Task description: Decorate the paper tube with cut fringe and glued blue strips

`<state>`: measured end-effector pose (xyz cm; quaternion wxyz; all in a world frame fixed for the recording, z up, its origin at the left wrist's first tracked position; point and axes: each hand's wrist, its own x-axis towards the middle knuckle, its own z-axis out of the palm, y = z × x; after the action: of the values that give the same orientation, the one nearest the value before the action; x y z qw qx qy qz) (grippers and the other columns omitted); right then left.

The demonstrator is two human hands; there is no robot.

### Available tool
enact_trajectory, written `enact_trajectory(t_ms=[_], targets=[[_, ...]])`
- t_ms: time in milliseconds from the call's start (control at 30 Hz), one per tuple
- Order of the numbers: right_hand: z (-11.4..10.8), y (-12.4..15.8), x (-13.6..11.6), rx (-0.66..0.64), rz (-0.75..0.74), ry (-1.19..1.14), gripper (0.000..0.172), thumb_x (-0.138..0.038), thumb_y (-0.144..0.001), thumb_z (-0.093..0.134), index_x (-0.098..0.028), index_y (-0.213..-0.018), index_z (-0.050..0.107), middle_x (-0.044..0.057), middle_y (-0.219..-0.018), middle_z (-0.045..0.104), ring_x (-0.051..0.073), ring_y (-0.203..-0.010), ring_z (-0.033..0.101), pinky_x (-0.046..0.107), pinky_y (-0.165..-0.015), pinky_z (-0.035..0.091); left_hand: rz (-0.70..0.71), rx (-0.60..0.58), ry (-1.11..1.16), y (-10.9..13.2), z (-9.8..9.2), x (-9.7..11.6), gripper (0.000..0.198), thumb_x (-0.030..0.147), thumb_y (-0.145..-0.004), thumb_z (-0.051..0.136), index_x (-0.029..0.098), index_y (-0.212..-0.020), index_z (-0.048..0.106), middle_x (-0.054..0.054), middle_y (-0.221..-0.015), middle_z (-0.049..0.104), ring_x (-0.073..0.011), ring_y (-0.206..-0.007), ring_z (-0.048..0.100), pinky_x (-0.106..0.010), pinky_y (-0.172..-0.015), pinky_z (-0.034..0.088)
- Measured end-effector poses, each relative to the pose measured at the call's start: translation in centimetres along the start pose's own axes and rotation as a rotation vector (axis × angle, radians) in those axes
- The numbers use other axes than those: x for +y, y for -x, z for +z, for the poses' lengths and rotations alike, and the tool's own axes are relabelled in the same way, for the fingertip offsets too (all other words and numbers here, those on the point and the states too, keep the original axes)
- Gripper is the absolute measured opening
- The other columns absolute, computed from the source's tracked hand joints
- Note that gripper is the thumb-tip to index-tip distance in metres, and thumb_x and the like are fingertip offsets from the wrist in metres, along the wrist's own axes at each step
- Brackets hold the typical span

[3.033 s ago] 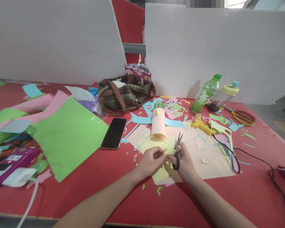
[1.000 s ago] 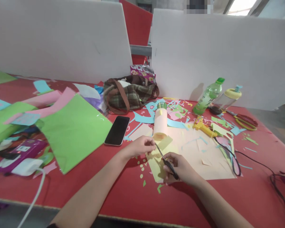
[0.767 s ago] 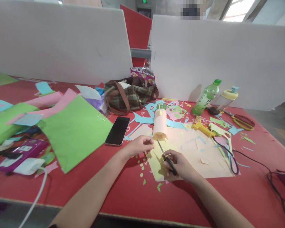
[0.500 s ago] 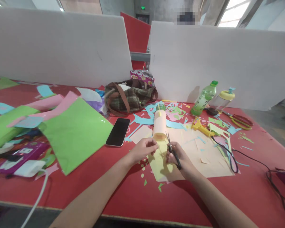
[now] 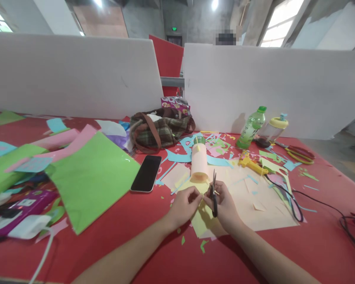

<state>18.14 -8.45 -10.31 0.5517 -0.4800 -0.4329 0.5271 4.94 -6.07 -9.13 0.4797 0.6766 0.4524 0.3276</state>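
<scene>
My right hand is closed round a pair of scissors with black handles, the blades pointing up and away from me. The fingers of my left hand are pinched together and meet the right fingertips; whatever small piece is between them is too small to make out. Just beyond both hands lies a pale peach paper tube with a green end and a thin yellow strip on it. Under my hands are a yellow paper sheet and a larger peach sheet.
A black phone and a green sheet lie to the left. Behind are a plaid bag and paper scraps. To the right are a yellow glue gun with its cord, a green bottle, a yellow-lidded cup and pliers.
My hands have come together, the left moving right until its fingertips meet the right's. The scissors now stand more upright. The whole view has tilted up slightly.
</scene>
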Motion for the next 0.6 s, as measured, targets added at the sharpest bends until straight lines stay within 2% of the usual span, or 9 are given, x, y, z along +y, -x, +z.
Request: enact_trajectory(t_ms=[233,433,600], targets=[[-0.39,-0.12,0.22,-0.013,0.015,0.037,0.034,-0.019,-0.064,0.061,-0.024,-0.088,0.037,-0.004,-0.071,0.045,0.01,-0.065,0.048,0.023,-0.06,0.039,0.029,-0.036,-0.058,0.22,0.28,-0.11,0.022,0.03,-0.075,0.043,0.016,-0.058,0.044,0.003,-0.053,0.044,-0.0096,-0.051,0.04,-0.02,-0.049,0.032],[-0.46,-0.18,-0.01,-0.045,0.022,0.024,0.035,-0.017,-0.064,0.06,-0.024,-0.087,0.036,-0.004,-0.07,0.045,0.009,-0.064,0.048,0.021,-0.056,0.038,0.014,-0.054,-0.112,0.46,0.59,-0.22,0.023,0.031,-0.077,0.04,0.016,-0.061,0.045,0.002,-0.055,0.045,-0.0099,-0.052,0.041,-0.02,-0.049,0.032],[-0.56,-0.24,0.12,-0.059,0.038,0.037,0.036,-0.016,-0.062,0.06,-0.024,-0.087,0.036,-0.005,-0.068,0.044,0.009,-0.06,0.047,0.021,-0.053,0.038,0.058,-0.108,-0.215,0.32,0.01,0.0,0.022,0.029,-0.078,0.038,0.015,-0.064,0.047,0.001,-0.059,0.049,-0.01,-0.055,0.043,-0.02,-0.052,0.033]])
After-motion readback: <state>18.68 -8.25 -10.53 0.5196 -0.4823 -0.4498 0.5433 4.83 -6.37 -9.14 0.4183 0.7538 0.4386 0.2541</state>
